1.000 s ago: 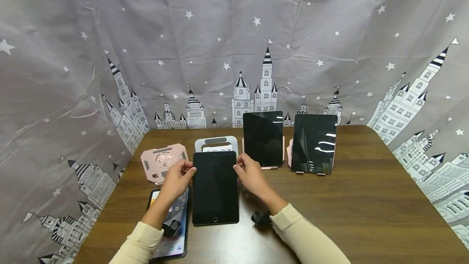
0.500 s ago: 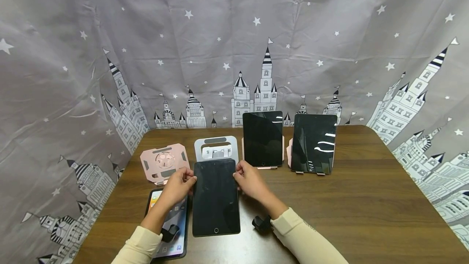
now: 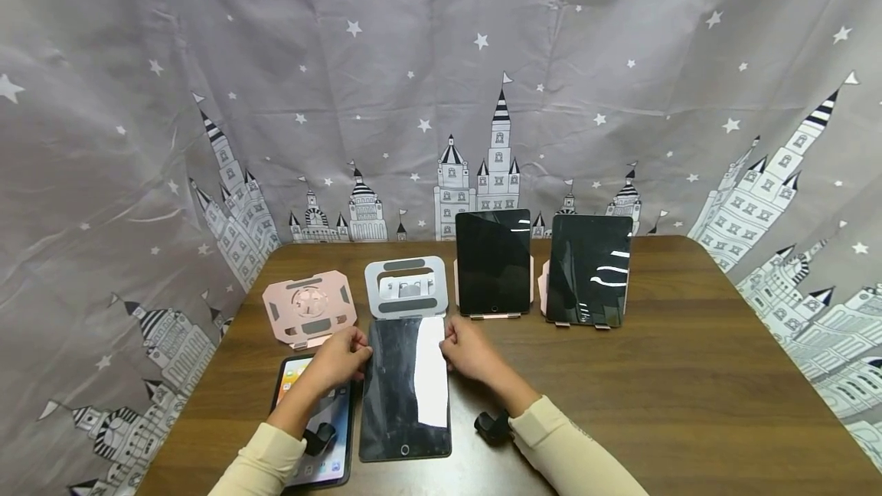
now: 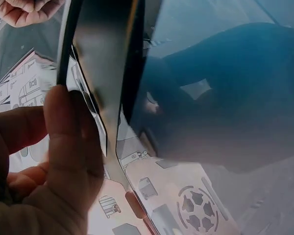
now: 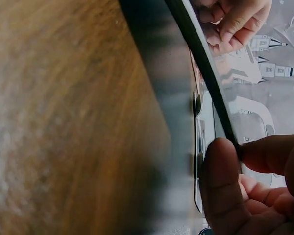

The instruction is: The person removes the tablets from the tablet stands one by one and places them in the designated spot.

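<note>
Both hands pinch the upper side edges of a black tablet [image 3: 393, 396], whose dark screen faces up with a bright reflection down its right half. My left hand [image 3: 341, 355] holds its left edge; my right hand [image 3: 470, 349] holds the right edge. In the left wrist view, thumb and fingers [image 4: 68, 142] meet at the rim. The right wrist view likewise shows fingertips [image 5: 220, 166] on the thin edge. A grey tablet stand [image 3: 406, 308] with a cut-out stands just beyond the tablet's top edge. Beneath my left forearm lies another tablet [image 3: 321, 465] with its screen lit.
A pink stand [image 3: 310, 305] sits at the left. Two dark-screened tablets, one at centre [image 3: 493, 262] and one further right [image 3: 589, 270], lean on pink stands at the back. The wooden table [image 3: 689, 373] ends at a grey castle-print curtain [image 3: 386, 60].
The held tablet has come down and toward the person, tilting back so a bright reflection appears. More of the grey stand now shows above it. Both hands have moved nearer along with it.
</note>
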Demonstrator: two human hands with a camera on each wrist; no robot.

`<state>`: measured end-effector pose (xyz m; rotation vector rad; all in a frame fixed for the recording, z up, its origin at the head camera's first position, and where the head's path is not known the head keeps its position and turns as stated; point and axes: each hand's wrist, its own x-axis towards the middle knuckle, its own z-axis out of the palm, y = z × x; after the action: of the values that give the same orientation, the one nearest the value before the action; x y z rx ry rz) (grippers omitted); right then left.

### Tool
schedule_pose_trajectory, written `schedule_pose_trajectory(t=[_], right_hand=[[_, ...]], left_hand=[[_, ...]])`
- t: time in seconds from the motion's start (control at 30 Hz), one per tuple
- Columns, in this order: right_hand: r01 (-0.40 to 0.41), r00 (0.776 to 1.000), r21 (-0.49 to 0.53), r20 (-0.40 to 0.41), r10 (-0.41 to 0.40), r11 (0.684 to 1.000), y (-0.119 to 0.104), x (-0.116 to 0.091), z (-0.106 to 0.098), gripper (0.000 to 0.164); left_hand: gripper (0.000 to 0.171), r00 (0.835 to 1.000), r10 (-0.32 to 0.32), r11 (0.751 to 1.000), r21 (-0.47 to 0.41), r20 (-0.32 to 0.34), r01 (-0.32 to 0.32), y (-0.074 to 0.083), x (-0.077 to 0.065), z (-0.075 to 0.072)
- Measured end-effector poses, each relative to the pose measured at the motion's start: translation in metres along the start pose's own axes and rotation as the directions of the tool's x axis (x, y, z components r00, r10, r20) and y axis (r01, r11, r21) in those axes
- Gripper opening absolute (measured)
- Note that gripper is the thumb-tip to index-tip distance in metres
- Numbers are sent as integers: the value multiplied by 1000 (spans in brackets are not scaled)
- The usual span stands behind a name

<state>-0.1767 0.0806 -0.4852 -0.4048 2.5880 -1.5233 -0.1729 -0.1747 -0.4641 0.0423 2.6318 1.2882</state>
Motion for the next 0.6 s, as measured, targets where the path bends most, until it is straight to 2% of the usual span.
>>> schedule_pose_trajectory(t=[0.2, 0.6], right_hand=[[-2, 998, -23, 55, 3, 1000, 4, 0, 1, 16], [-86, 994, -50, 68, 89, 995, 6, 1, 1, 23]], left_hand=[[10, 1000, -1, 999, 48, 26, 0, -3, -1, 2], [8, 998, 15, 988, 151, 69, -25, -4, 1, 4]])
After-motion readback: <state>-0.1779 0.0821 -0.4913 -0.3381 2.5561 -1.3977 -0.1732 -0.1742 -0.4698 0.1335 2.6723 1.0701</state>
